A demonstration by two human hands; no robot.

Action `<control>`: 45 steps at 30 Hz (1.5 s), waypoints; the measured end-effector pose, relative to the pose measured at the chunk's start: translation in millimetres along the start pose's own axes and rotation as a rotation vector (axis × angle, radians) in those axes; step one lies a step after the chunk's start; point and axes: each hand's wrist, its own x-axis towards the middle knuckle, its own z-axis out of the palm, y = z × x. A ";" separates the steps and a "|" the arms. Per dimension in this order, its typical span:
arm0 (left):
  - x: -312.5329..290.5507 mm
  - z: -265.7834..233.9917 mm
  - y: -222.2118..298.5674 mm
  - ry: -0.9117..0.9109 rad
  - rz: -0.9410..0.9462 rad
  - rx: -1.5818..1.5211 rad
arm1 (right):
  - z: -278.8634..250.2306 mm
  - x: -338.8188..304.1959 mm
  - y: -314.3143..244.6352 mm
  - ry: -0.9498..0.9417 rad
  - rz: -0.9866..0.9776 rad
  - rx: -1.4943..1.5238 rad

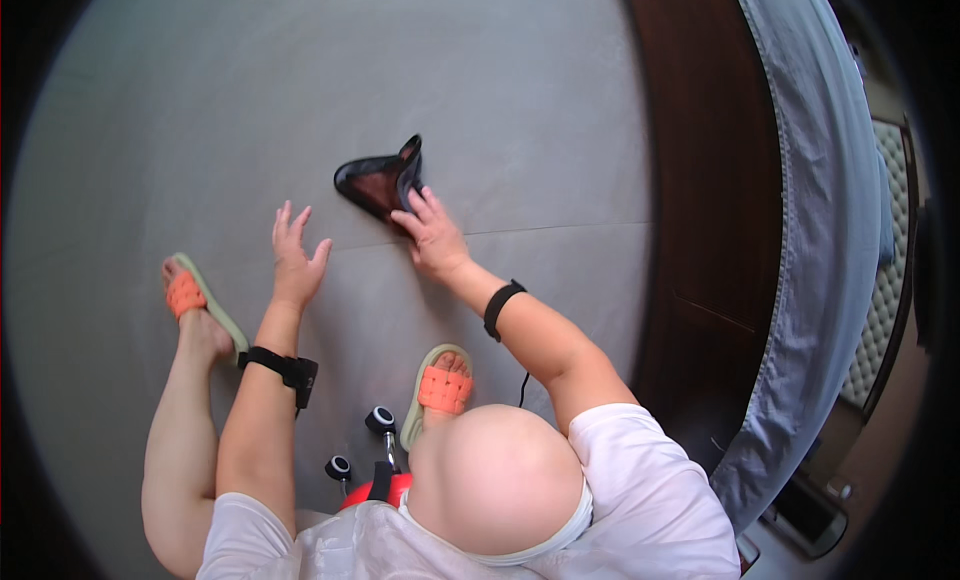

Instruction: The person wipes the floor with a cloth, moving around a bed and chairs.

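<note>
A glossy black and dark brown item, shaped somewhat like a leather shoe, is in front of me near the middle of the view. It has a rounded end to the left and a raised black tab at its far right; its exact kind is unclear. My right hand has its thumb and fingers on the item's near right edge and appears to grip it there. To the left and a little nearer, my left hand is held up with fingers apart, holding nothing. Each wrist wears a black band.
Grey floor with a thin seam surrounds the item. On the right runs a dark wooden panel beside a grey-blue cloth edge. My orange-strapped sandals rest on the floor. Caster wheels of a red seat are beneath me.
</note>
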 end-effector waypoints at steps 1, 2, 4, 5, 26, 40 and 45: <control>-11.9 -7.1 3.8 0.016 -0.017 0.001 | 11.0 -9.9 -10.3 -0.057 -0.021 -0.010; -24.8 -13.2 10.0 0.064 -0.178 -0.079 | 22.0 -18.2 -19.9 -0.075 -0.064 -0.018; -54.5 -21.3 13.7 0.133 -0.353 -0.147 | 40.8 -30.3 -44.7 -0.155 -0.127 -0.055; -71.5 -19.7 9.6 0.163 -0.402 -0.160 | 48.6 -32.6 -55.8 -0.160 -0.155 -0.043; -230.0 15.3 57.1 0.041 -0.849 -0.520 | -117.2 -129.7 14.2 0.670 0.878 1.386; -232.6 40.4 65.7 -0.129 -0.389 -0.189 | -90.5 -299.3 79.9 0.389 0.910 -0.115; -197.2 82.0 75.4 -0.211 -0.214 -0.099 | -73.8 -293.1 120.8 0.203 1.017 -0.138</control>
